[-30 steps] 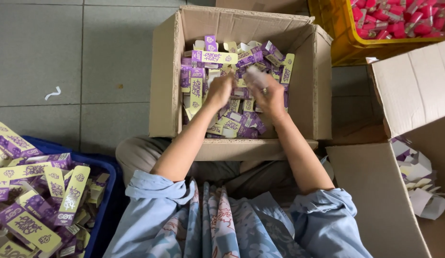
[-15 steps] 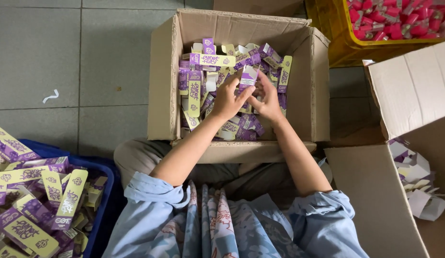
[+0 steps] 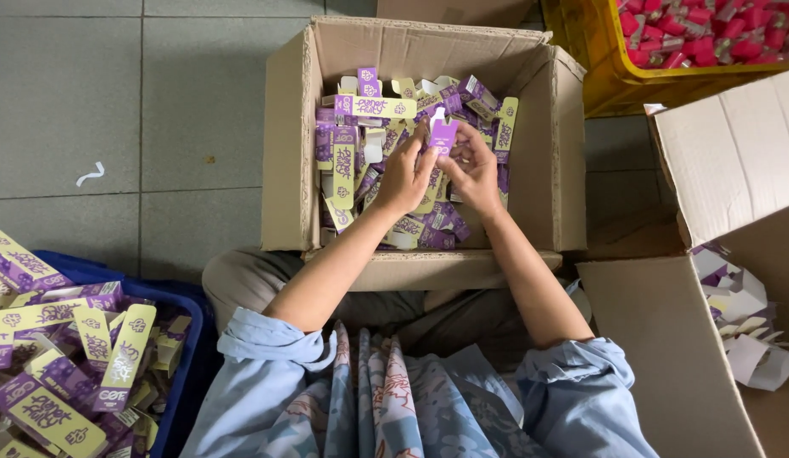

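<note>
An open cardboard box (image 3: 284, 170) stands on the floor in front of me, filled with several small purple-and-yellow cartons (image 3: 373, 108). My left hand (image 3: 404, 176) and my right hand (image 3: 472, 170) meet above the pile, inside the box. Together they hold one small purple carton (image 3: 443, 132) upright, its top flap sticking up between my fingertips. My forearms reach forward from rolled-up light blue sleeves.
A blue crate (image 3: 178, 335) of similar purple-and-yellow cartons sits at my lower left. Another cardboard box (image 3: 733, 170) with white folded inserts (image 3: 746, 318) stands at the right. A yellow crate (image 3: 606, 85) of red-and-pink items is at the top right. Grey floor tiles lie to the left.
My hands were down in the pile a second ago. They have risen and come together, and now hold a single purple carton above the heap.
</note>
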